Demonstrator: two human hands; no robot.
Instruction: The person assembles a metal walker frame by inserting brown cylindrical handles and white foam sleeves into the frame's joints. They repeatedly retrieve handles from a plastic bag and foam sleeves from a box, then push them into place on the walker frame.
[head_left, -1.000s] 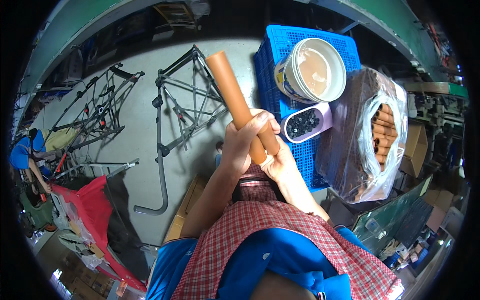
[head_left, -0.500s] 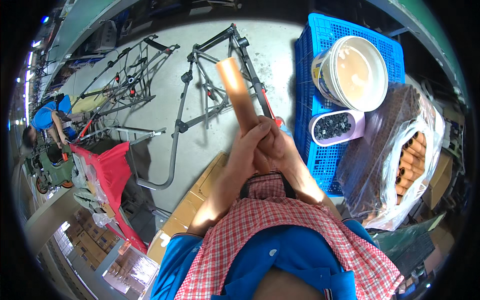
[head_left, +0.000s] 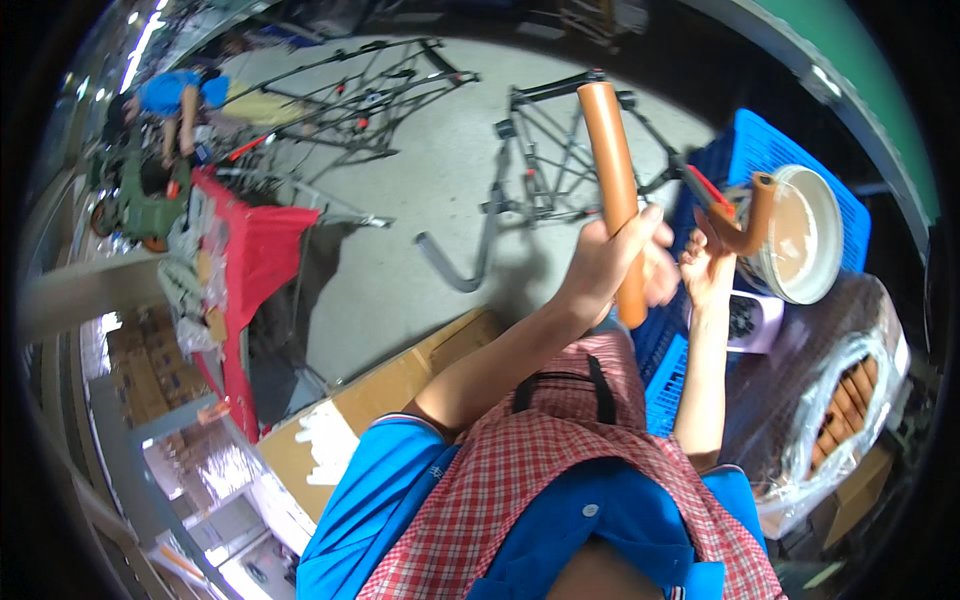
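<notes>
My left hand (head_left: 608,262) grips a long orange-brown tube (head_left: 612,180) near its lower end and holds it up, tilted slightly left. My right hand (head_left: 708,268) holds a pair of pliers (head_left: 728,218) with a red jaw part and curved orange-brown handles, just right of the tube. The two hands are close together but apart. Below them are my red checked apron and blue sleeves.
A blue plastic crate (head_left: 760,160) at right carries a white bucket (head_left: 800,235) and a small white tray of dark parts (head_left: 745,322). A clear bag of orange tubes (head_left: 840,410) lies lower right. Grey metal frames (head_left: 545,170) lie on the concrete floor. Another person in blue (head_left: 175,100) bends at far left.
My hands have come apart: both were on the tube, now only the left holds it and the right holds pliers. The view has swung right and the tube stands more upright.
</notes>
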